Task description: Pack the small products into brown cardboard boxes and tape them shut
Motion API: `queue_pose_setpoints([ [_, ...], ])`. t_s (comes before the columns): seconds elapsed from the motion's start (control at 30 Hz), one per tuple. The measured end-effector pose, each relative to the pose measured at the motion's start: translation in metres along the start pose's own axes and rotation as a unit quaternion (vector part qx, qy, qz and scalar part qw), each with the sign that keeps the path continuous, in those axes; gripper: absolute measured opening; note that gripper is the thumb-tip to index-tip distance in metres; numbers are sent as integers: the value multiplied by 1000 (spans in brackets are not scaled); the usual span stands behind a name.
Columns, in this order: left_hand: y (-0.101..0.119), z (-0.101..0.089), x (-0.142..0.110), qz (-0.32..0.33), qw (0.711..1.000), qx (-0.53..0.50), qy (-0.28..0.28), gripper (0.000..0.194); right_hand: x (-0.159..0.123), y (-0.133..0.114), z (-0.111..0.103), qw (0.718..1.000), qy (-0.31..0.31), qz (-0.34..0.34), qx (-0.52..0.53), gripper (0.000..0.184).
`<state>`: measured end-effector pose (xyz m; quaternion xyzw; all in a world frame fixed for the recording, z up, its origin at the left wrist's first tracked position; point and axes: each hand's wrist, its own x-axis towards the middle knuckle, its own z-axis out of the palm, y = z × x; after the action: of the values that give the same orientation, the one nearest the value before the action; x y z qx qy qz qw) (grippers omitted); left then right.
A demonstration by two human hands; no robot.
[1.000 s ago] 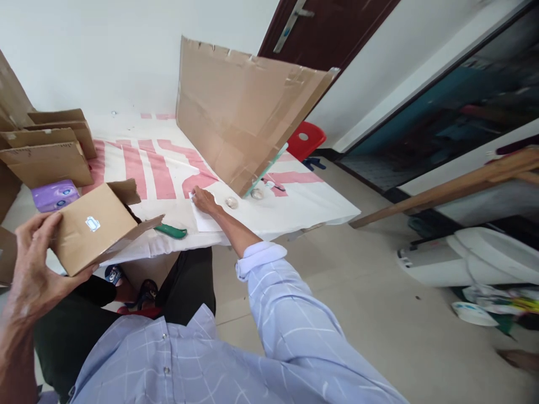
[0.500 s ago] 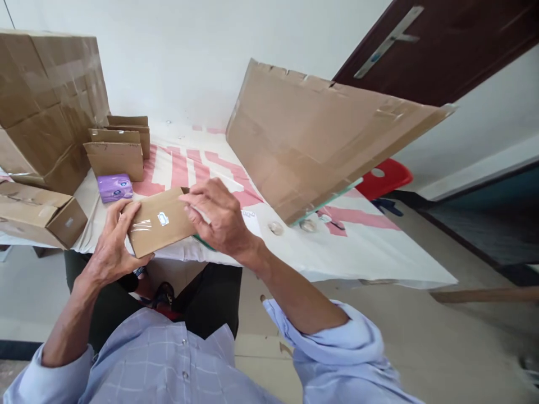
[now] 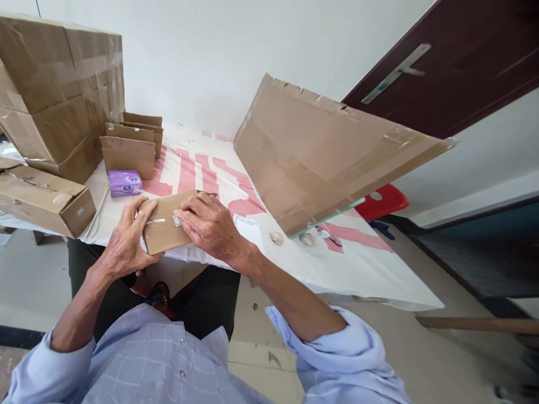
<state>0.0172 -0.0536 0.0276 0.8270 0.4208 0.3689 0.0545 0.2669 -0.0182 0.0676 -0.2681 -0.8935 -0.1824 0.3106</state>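
Left hand [image 3: 128, 241]: gripping the box [image 3: 164, 240] by its left end, fingers over the upper edge, thumb along the lower one. Right hand [image 3: 213, 227]: fingers bent and bunched over the box's right part, tips at the label; whether they pinch it or only press cannot be told.

Surroundings, by size. Table [image 3: 357, 278] under a white cloth with red stripes. Stack [image 3: 88, 78] of taped cartons at its left end. Panel [image 3: 328, 163] of cardboard leaning on the right half, door [image 3: 458, 73] behind. Long carton [image 3: 42, 193] in front of the stack, at the near edge. Small cartons [image 3: 129, 156], flaps up, beside the stack. Purple pack [image 3: 125, 183] just in front of them.

Box: held over the table's near edge, one broad face up; whether it rests on the cloth is unclear. Sheet [image 3: 252, 229], white, lies partly behind the right forearm, a row of small printed shapes along its far edge.

Label [image 3: 177, 220]: small, pale, on the box's upper face, partly under the fingertips.

Progress, as judged: label placed; smoothing looks under way, not finished, with both hands on the box. Whether the label lies fully flat cannot be seen. Box's right end is hidden, so its closure is unknown.
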Motion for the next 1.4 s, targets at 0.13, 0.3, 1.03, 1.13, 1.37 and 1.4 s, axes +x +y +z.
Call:
queue_pose_setpoints([
  [0.13, -1, 1, 0, 16, 1000, -5, 6, 105, 0, 0, -1, 1000, -14, 1, -6, 26],
  [0.3, 0, 1, 0, 22, 1000, -7, 7, 105, 2, -1, -1, 999, -27, 17, 5, 27],
  [1.03, 0, 1, -1, 1, 1000, -6, 7, 106, 7, -4, -3, 993, -57, 76, 73, 27],
  [1.13, 0, 2, -2, -3, 1000, -9, 14, 106, 6, -4, -2, 993, -51, 79, 70, 28],
  [1.37, 1, 3, -2, 5, 1000, 4, 17, 104, 7, -5, -1, 995, -69, 61, 30, 26],
  [1.4, 2, 3, -2, 5, 1000, 5, 17, 103, 7, -6, -1, 995, -70, 62, 29, 26],
])
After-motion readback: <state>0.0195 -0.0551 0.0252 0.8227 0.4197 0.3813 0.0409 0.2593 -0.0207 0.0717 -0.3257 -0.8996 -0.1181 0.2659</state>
